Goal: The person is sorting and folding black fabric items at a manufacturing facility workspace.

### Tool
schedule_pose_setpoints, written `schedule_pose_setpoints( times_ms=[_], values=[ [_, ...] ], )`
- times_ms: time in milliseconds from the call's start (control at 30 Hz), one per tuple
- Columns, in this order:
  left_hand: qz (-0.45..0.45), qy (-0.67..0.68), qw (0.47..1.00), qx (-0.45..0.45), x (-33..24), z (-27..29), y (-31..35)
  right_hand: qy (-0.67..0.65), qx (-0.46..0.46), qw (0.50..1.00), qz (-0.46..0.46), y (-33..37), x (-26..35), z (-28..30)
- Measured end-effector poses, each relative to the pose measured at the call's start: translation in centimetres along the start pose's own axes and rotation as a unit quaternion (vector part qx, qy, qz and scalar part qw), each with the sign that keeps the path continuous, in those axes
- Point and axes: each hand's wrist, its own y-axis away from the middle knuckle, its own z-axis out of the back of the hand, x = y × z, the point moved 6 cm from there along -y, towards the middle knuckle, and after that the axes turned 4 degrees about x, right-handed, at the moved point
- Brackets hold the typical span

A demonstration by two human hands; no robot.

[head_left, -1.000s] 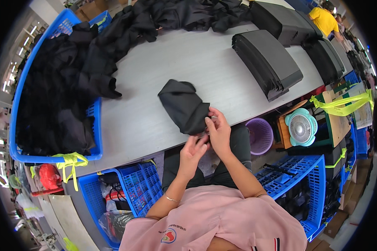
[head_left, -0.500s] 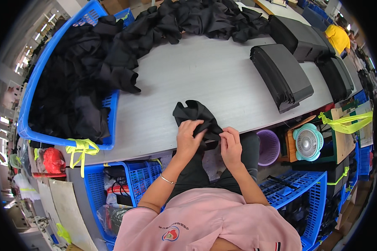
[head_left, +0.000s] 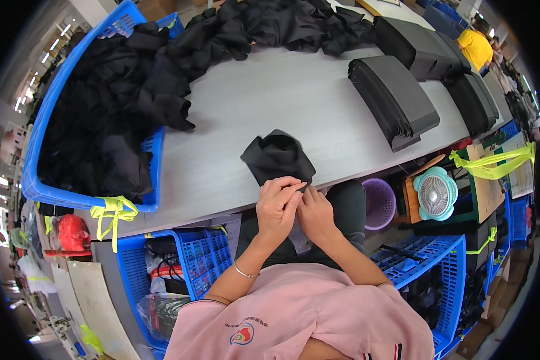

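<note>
A black fabric piece [head_left: 277, 157] lies partly over the table's front edge, its far end curled up into a loop. My left hand [head_left: 276, 207] pinches its near edge between thumb and fingers. Close beside it, my right hand [head_left: 316, 215] grips the same edge near the right corner, fingers curled. The two hands almost touch, and they cover the near edge of the cloth.
A blue basket [head_left: 33, 171] heaped with loose black cloth [head_left: 102, 114] stands at the left; more cloth runs along the far side. Stacked flat black pieces [head_left: 396, 99] lie at the right. Below are a purple bin [head_left: 379, 204], a turquoise fan [head_left: 436, 193] and blue crates [head_left: 204, 264].
My right hand has come in toward my left hand. The fabric, crumpled before, is now spread flatter and wider beyond my fingers. The whole view has shifted slightly.
</note>
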Motion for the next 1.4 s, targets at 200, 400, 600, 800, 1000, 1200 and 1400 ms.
schedule_pose_setpoints(
  times_ms=[200,400,600,800,1000,1200,1400],
  values=[
    [-0.01,0.018,0.997,0.08,0.0,-1.6,1.0,-0.473,0.206,0.765,-0.386,2.9,-3.4,-2.1],
    [0.081,0.158,0.972,0.157,0.4,-4.4,1.3,-0.723,-0.208,0.511,-0.417,4.7,-7.3,-4.1],
    [0.076,0.217,0.951,0.207,-1.1,-7.0,2.2,-0.376,-0.038,0.902,-0.208,6.4,-11.2,-7.0],
    [0.13,0.212,0.956,0.157,-0.2,-7.1,3.8,-0.494,0.08,0.791,-0.352,1.5,-9.5,-2.5],
    [0.113,0.271,0.921,0.256,-1.4,-9.1,5.7,-0.539,0.043,0.756,-0.369,4.0,-11.8,-3.6],
    [0.053,0.303,0.91,0.277,-3.0,-8.6,4.8,-0.088,0.073,0.987,-0.116,0.7,-10.8,-0.7],
    [-0.049,0.022,0.993,0.11,-0.4,-6.9,-3.0,-0.532,-0.064,0.775,-0.334,1.8,-8.9,-0.2]
  ],
)
